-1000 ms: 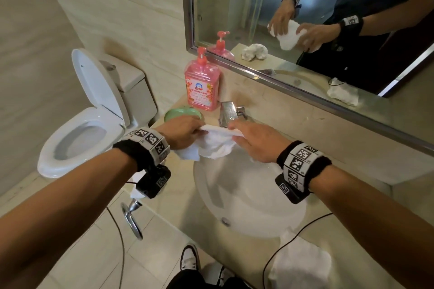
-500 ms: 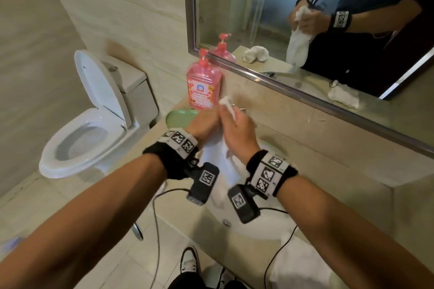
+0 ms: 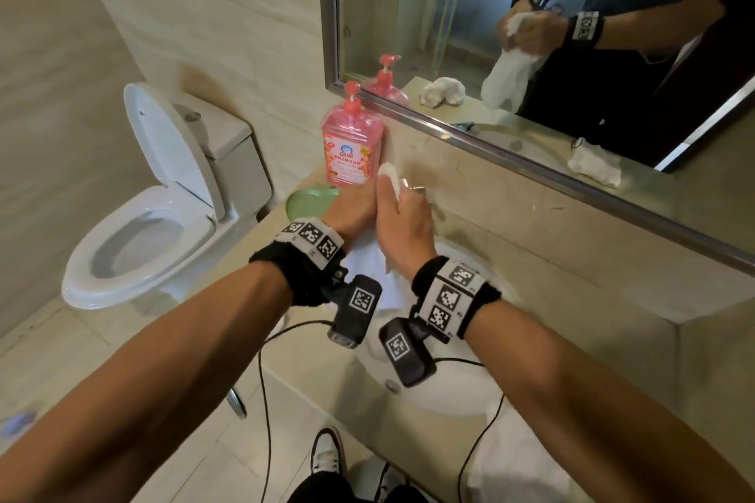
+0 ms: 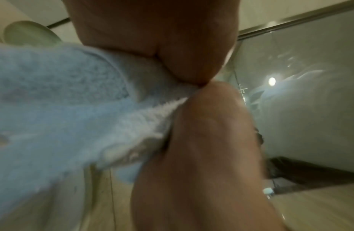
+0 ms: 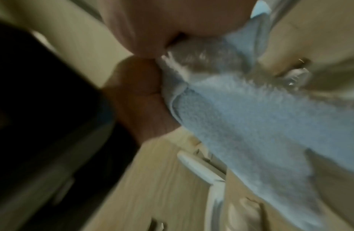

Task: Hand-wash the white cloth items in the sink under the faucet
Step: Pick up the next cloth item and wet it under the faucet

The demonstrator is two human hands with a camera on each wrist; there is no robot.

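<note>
Change: against the picture half a second earlier, both hands sit a little lower over the sink and stay pressed together on the cloth; a second ago they were apart, stretching it flat under the faucet.
Folded towel: a second white cloth (image 3: 527, 457) lies on the worktop (image 3: 572, 298) at the near right edge of the sink, closest to the person.
Sink: the white basin (image 3: 457, 392) is set in the worktop, below the wrists.
Left hand: the left hand (image 3: 351, 212) has its fingers curled round the white cloth (image 3: 369, 270); the left wrist view shows thumb and fingers (image 4: 191, 140) pinching the terry fabric (image 4: 63, 109).
Right hand: the right hand (image 3: 402, 229) is wrapped tight on the same cloth, touching the left hand; a tuft of cloth pokes out above its knuckles, and the right wrist view shows the fabric (image 5: 261, 117) bunched in its grip.
Cloth position: held above the sink, its loose end hanging down between the wrists toward the basin.
Faucet: the faucet (image 3: 412, 189) shows just behind the right hand, at the back of the sink; I cannot tell if water runs.
Soap dish: a green dish (image 3: 308, 200) sits left of the sink, beside the left hand.
Soap bottle: a pink pump bottle (image 3: 353, 151) stands behind the dish, against the mirror (image 3: 470, 33).
Toilet: a white toilet (image 3: 155, 216), lid up, stands well left of the sink.
</note>
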